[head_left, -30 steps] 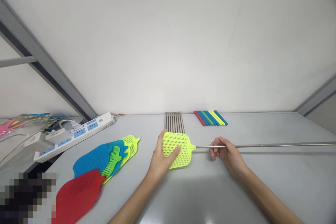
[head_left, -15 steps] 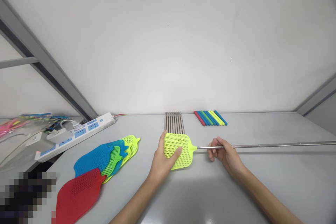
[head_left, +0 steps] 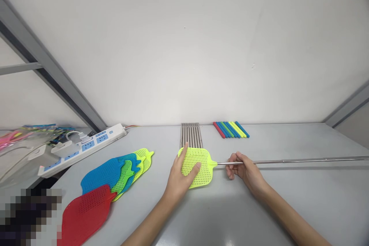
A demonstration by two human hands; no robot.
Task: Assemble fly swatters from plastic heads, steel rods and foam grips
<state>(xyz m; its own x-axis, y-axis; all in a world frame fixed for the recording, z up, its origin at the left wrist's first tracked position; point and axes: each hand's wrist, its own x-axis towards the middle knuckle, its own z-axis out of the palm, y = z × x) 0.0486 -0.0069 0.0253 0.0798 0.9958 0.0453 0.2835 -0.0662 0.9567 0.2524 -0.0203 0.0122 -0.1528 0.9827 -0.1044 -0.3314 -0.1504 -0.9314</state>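
A yellow fly swatter head (head_left: 204,173) lies under the fingers and thumb of my left hand (head_left: 180,175), which grips it from the left side. Its narrow neck joins a long, extended metal rod (head_left: 300,160) that runs off past the right edge. My right hand (head_left: 246,169) pinches this rod a little to the right of the neck. Behind the yellow head stands a row of short metal rods (head_left: 191,134), its near ends partly covered. Farther right is a row of coloured tubes (head_left: 231,129) in red, blue, green and yellow.
To the left, blue (head_left: 100,175), green and yellow swatter heads overlap, with a red swatter head (head_left: 86,213) nearest me. A white power strip (head_left: 86,150) with plugs and cables lies behind them, beside plastic bags (head_left: 31,134). A wall (head_left: 184,46) rises behind the table.
My left index finger has shifted onto the face of the yellow swatter head. My right hand has slid slightly left toward the neck; the swatter has barely moved.
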